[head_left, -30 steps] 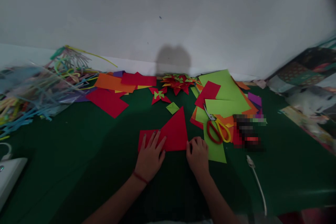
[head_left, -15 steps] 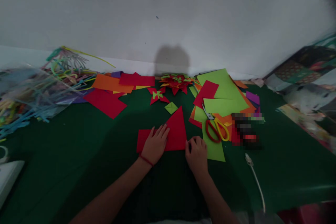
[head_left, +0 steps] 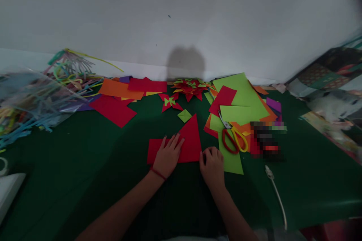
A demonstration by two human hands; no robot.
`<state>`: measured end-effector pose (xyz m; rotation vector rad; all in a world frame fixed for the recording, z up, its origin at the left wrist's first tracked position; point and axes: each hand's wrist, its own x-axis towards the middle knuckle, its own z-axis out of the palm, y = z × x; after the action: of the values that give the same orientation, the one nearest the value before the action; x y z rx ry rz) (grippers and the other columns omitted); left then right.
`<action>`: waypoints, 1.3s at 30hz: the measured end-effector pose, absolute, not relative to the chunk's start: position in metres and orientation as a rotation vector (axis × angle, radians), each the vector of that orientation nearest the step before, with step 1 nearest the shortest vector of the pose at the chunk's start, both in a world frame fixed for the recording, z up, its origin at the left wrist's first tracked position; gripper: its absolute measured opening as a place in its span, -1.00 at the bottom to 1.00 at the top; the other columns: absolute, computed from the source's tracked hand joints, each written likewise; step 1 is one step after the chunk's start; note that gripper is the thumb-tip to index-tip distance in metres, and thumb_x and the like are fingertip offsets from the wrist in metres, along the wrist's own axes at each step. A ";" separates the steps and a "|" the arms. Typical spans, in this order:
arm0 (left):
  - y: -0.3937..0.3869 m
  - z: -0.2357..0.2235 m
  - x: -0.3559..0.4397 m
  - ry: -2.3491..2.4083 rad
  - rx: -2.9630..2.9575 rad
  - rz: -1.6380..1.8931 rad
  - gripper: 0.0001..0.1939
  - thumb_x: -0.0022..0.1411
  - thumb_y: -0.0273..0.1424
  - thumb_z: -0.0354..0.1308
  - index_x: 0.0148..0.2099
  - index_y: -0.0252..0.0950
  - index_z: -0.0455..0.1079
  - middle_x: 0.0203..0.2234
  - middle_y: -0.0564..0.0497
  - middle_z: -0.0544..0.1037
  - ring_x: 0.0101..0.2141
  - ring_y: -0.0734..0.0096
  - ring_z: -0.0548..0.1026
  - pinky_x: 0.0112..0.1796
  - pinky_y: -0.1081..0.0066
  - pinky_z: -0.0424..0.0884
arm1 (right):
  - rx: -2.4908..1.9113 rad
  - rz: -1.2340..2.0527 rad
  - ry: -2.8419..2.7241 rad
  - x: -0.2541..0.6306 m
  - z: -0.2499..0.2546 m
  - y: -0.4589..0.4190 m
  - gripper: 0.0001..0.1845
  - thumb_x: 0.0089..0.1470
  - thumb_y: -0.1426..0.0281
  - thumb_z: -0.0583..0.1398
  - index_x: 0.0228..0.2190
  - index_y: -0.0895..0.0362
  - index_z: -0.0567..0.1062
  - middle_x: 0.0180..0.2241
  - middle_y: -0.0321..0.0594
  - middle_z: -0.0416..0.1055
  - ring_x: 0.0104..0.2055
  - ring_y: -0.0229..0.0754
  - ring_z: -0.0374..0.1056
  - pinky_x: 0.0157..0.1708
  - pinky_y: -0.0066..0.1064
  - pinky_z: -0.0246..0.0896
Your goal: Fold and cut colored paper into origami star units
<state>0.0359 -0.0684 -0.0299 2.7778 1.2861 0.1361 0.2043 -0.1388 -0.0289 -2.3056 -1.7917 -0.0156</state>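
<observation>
A sheet of red paper [head_left: 190,147] lies on the green table in front of me, its right part folded up to a tall point. My left hand [head_left: 167,156] rests flat on the paper's middle with fingers spread. At the lower right corner, my right hand [head_left: 212,166] has its fingers curled and its thumb and fingertip closed on the paper's edge. Just beyond the point lies a small folded green paper square [head_left: 184,116]. Farther back sits a red and green folded paper flower [head_left: 170,102].
Scissors [head_left: 234,139] with red and yellow handles lie on green and orange sheets [head_left: 240,92] at right. A white cable [head_left: 277,194] is nearer. Red paper [head_left: 114,111] and a bag of pipe cleaners [head_left: 56,98] are left. A layered paper flower [head_left: 190,88] stands by the wall.
The fingers of my left hand have shifted very slightly to the right on the red paper. My right hand stays at the corner.
</observation>
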 end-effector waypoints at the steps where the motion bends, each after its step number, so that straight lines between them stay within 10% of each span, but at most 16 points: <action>1: -0.068 -0.031 0.036 1.288 2.780 0.139 -0.52 0.28 -0.41 -0.28 0.24 -0.21 -0.05 0.20 -0.06 0.03 0.16 0.24 0.03 0.09 0.04 -0.05 | -2.300 -0.015 -1.779 0.205 -0.029 -0.138 -0.82 0.07 0.36 0.02 -0.39 0.17 0.38 -0.31 -0.11 0.29 -0.24 -0.10 0.21 -0.20 -0.25 0.08; 10: -0.069 -0.034 0.036 1.268 2.791 0.155 -0.53 0.26 -0.42 -0.26 0.22 -0.25 -0.01 0.20 -0.08 0.04 0.16 0.22 0.03 0.10 0.02 -0.09 | -2.101 -0.148 -1.855 0.177 -0.013 -0.101 -0.59 0.14 0.39 -0.05 0.04 0.13 0.22 0.22 -0.03 -0.18 0.23 0.06 -0.25 0.07 -0.01 -0.20; 39: -0.073 -0.035 0.013 1.485 2.696 0.187 -0.45 0.27 -0.25 -0.24 0.25 -0.34 -0.13 0.22 -0.12 -0.05 0.19 0.24 -0.07 0.12 0.05 -0.14 | -2.143 -0.014 -1.905 0.169 -0.038 -0.075 -0.48 0.19 0.21 -0.15 0.16 0.04 0.01 0.25 -0.18 -0.33 0.26 -0.01 -0.46 0.13 -0.01 -0.39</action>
<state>0.0126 -0.0731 -0.0353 2.6957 1.4849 0.1868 0.1685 -0.0747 -0.0382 -2.1428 -1.9053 -0.0139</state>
